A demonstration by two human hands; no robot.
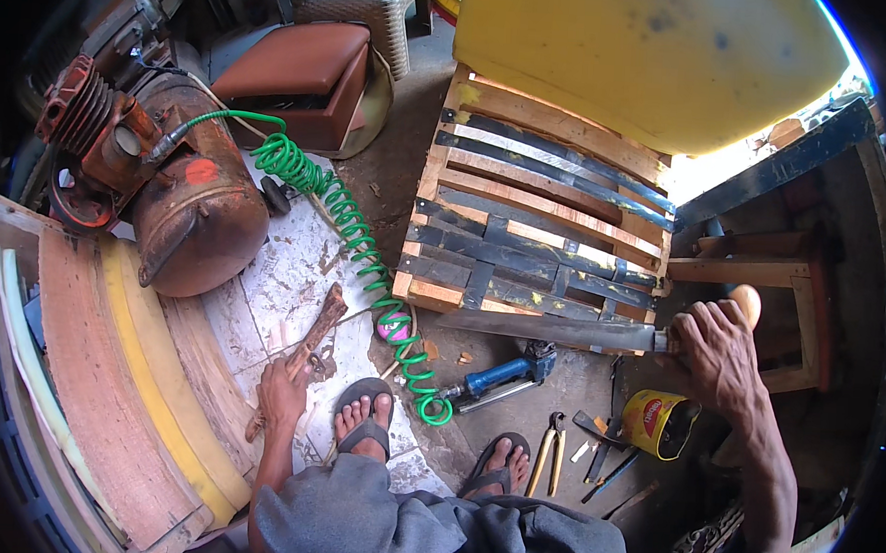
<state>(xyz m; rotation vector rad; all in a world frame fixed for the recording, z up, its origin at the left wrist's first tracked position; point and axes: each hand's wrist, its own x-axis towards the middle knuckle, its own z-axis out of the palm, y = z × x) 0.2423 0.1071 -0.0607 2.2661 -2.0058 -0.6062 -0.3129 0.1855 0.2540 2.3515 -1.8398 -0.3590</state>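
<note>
My right hand is closed around the rounded wooden handle of a long knife. The broad grey blade points left, past the lower end of the slatted wooden frame. At the left, my left hand is closed on a rough brown stick of wood, low over the pale floor tiles. The stick's upper end points away from me, and its other end shows below the hand. My fingers partly hide its middle.
A rusty air compressor stands at the left, its coiled green hose reaching a blue air stapler. Pincers and a yellow tin are near my feet. Curved boards lie left. Yellow foam leans behind the frame.
</note>
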